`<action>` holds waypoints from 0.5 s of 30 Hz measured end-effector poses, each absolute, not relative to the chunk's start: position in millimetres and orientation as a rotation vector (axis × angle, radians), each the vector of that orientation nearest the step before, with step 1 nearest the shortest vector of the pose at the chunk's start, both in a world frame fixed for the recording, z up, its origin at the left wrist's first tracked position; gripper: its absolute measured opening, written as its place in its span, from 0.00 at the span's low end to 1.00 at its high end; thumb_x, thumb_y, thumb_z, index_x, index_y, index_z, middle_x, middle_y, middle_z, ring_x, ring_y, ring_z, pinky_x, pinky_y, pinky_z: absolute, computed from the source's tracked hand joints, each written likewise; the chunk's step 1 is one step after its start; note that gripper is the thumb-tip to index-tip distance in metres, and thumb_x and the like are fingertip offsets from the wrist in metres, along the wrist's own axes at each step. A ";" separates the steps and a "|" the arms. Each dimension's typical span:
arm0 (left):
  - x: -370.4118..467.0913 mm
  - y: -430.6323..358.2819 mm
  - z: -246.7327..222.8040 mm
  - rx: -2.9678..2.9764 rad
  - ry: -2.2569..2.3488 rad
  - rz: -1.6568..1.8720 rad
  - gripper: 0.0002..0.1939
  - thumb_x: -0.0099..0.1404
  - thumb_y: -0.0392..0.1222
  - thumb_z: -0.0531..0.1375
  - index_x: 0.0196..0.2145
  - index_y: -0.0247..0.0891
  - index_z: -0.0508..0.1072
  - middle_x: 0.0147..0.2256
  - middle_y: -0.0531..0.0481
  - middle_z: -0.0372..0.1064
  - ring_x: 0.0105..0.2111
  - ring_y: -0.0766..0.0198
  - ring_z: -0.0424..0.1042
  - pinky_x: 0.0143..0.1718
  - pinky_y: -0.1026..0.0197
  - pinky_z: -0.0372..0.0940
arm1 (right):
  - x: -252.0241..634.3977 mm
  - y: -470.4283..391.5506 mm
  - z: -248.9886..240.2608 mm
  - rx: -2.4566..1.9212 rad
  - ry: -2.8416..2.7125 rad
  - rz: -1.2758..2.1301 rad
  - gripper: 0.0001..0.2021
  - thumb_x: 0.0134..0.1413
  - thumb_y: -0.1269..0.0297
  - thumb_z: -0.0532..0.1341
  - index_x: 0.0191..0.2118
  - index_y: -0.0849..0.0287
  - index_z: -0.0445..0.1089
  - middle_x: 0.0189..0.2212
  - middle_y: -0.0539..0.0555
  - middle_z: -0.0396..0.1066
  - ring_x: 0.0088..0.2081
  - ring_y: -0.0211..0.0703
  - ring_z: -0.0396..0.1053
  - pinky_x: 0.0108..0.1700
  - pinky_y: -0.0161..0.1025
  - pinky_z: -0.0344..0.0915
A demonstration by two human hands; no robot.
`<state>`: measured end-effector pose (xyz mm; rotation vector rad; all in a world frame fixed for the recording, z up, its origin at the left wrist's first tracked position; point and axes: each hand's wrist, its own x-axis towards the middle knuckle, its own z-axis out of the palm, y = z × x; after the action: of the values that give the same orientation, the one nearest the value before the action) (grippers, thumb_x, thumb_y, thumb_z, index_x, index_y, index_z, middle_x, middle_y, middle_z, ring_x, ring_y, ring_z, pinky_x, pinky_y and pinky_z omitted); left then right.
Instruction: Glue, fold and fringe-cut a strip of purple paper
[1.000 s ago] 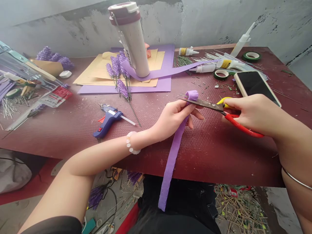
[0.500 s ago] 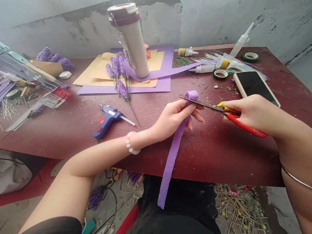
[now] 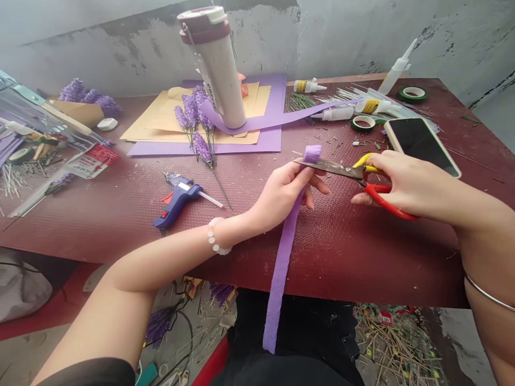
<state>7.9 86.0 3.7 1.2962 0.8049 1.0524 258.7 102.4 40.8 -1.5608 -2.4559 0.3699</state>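
Observation:
A long purple paper strip (image 3: 282, 268) is pinched in my left hand (image 3: 284, 195) between thumb and forefinger. Its fringed upper end stands above the fingertips, while the rest hangs past the table edge over my lap. My right hand (image 3: 414, 185) grips scissors (image 3: 341, 169) with one yellow and one red handle. Their blades point left and lie across the strip's top end, right by my left fingertips. Whether the blades are fully closed is hard to see.
A blue glue gun (image 3: 177, 201) lies left of my left hand. Behind it are purple flower stems (image 3: 203, 147) and a tall tumbler (image 3: 225, 75) on paper sheets. A phone (image 3: 422, 145), green tape rolls (image 3: 412, 94) and glue bottles (image 3: 336, 113) lie at the right.
Both hands have shifted slightly left. My right hand has spread the scissor handles wider and turned. The strip's hanging end has swung a little to the right.

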 end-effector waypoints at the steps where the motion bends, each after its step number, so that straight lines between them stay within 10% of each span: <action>1: 7.9 86.1 3.4 1.293 0.808 1.053 0.14 0.85 0.38 0.57 0.37 0.37 0.70 0.32 0.51 0.83 0.19 0.74 0.73 0.25 0.70 0.68 | 259.8 102.8 39.6 -1.565 -2.464 0.358 0.39 0.58 0.18 0.52 0.46 0.49 0.75 0.45 0.67 0.80 0.45 0.70 0.77 0.46 0.62 0.75; 15: 8.2 86.4 -0.5 1.360 0.778 1.040 0.13 0.85 0.41 0.58 0.38 0.37 0.71 0.33 0.49 0.83 0.20 0.73 0.73 0.27 0.68 0.69 | 260.4 101.2 37.8 -1.602 -2.513 0.326 0.35 0.60 0.24 0.57 0.49 0.54 0.75 0.45 0.71 0.76 0.48 0.77 0.75 0.48 0.66 0.75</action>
<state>8.2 86.4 -0.5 1.3600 0.7775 1.0400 260.4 101.2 37.8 -1.6025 -2.5130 0.3261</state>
